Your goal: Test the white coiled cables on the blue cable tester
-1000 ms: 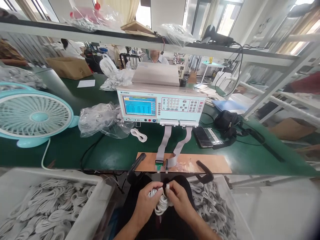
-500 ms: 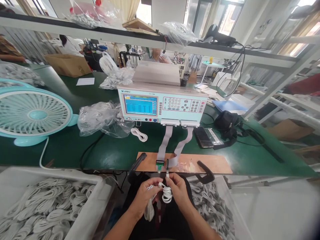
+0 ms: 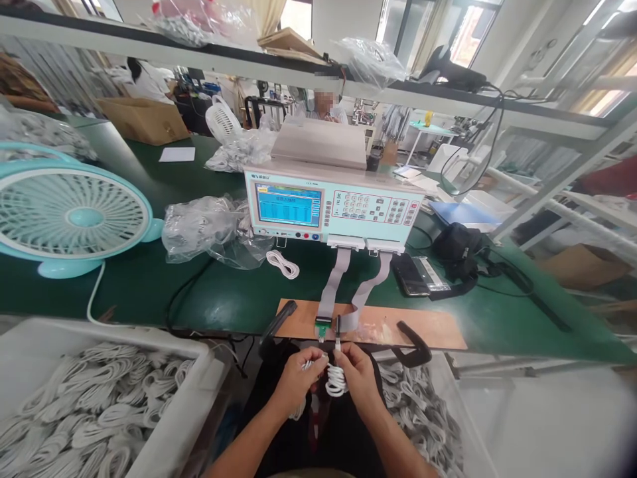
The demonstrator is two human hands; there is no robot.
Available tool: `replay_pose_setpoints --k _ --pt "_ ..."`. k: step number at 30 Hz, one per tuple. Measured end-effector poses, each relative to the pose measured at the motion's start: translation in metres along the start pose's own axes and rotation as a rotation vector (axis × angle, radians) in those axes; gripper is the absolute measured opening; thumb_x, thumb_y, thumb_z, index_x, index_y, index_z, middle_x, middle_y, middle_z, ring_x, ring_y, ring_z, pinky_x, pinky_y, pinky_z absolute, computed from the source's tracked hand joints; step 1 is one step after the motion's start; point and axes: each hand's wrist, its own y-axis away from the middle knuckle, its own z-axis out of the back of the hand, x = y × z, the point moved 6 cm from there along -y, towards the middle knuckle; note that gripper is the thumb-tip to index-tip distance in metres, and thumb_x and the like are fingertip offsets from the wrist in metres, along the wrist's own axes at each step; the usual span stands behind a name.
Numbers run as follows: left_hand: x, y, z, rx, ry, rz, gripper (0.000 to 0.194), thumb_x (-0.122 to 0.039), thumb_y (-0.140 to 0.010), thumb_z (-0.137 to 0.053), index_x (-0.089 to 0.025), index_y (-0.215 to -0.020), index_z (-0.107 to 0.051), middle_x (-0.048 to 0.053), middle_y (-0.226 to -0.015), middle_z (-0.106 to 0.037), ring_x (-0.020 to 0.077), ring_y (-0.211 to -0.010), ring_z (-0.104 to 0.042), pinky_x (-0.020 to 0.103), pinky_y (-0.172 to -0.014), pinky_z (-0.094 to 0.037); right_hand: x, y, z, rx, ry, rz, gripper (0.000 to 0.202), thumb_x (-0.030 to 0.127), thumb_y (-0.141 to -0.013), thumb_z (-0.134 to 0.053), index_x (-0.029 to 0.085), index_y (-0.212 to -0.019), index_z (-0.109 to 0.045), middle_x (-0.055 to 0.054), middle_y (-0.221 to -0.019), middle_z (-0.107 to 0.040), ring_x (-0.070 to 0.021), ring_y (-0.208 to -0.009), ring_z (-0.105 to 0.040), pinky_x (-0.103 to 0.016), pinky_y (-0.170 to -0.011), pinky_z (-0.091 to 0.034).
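Over my lap, my left hand pinches one end of a white cable just below a green connector board. Part of a cable bundle hangs beneath that hand, mostly hidden by it. My right hand grips a white cable plug at the black connector on the right ribbon cable; how far it is seated I cannot tell. A coiled white cable dangles between both hands. Two grey ribbon cables run from these connectors up to a cable tester with a lit blue screen.
White bins of coiled cables stand left and right, below the green table. Black clamps hold a wooden board at its edge. A turquoise fan, a loose cable coil and a phone lie around the tester.
My left hand has turned, so its cable bundle is now mostly hidden behind it. The tester's screen shows a new line of larger text. The view has shifted slightly.
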Motion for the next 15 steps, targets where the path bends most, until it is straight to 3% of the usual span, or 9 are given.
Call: replay_pose_setpoints --k 5,9,15 --pt "-0.007 -0.002 -0.001 0.094 -0.056 -0.089 0.037 -0.045 -0.084 -0.053 -0.015 -0.064 -0.059 -0.001 -0.062 -0.048 0.0094 -0.050 -0.044 0.018 -0.042 -0.036 -0.009 -0.002 -0.005 -0.014 -0.202 -0.188 0.033 0.044 -0.061 -0.077 0.016 -0.064 -0.061 0.002 -0.052 -0.055 -0.0103 -0.046 -0.042 -0.023 -0.048 -0.033" --pt "-0.011 -0.004 0.001 -0.018 -0.012 -0.123 0.035 -0.040 -0.083 -0.055 -0.015 -0.060 -0.058 0.001 -0.073 -0.051 0.0105 -0.056 -0.047 0.018 -0.043 -0.037 -0.014 -0.004 -0.006 -0.030 -0.282 -0.197 0.032 0.043 -0.061 -0.079 0.015 -0.064 -0.062 0.002 -0.051 -0.056 -0.0108 -0.047 -0.044 -0.023 -0.049 -0.035" --pt "-0.006 -0.006 0.001 -0.145 0.062 -0.107 0.034 -0.041 -0.079 -0.059 -0.015 -0.057 -0.056 -0.003 -0.059 -0.044 0.0092 -0.048 -0.042 0.020 -0.042 -0.035 -0.014 -0.004 -0.004 0.009 -0.224 -0.162 0.030 0.043 -0.067 -0.075 0.016 -0.065 -0.061 0.002 -0.057 -0.057 -0.0115 -0.052 -0.046 -0.024 -0.053 -0.038"
